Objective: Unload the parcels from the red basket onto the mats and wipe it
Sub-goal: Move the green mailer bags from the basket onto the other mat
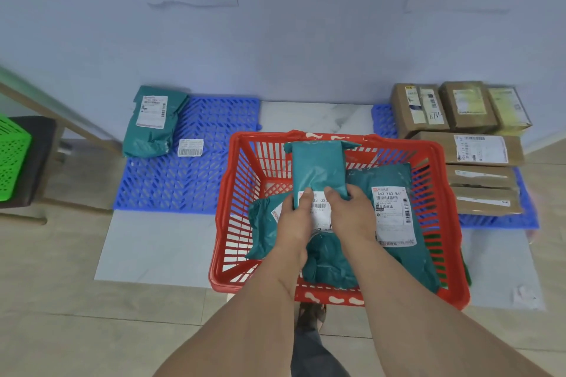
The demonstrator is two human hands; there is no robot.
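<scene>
Both hands, left hand (292, 217) and right hand (352, 214), grip one teal parcel (318, 168) by its near end; the limp far end could snag the red basket (337, 139) rim.

A single head-worn camera looks forward and steeply down from above the person's forearms. The red basket (333, 223) sits close beneath it, filling the lower middle of the view, with the blue mats (190, 168) farther off against the wall (291, 40). The wide lens bends the frame edges, so the papers high on the wall are probably nearer overhead than they look.
</scene>
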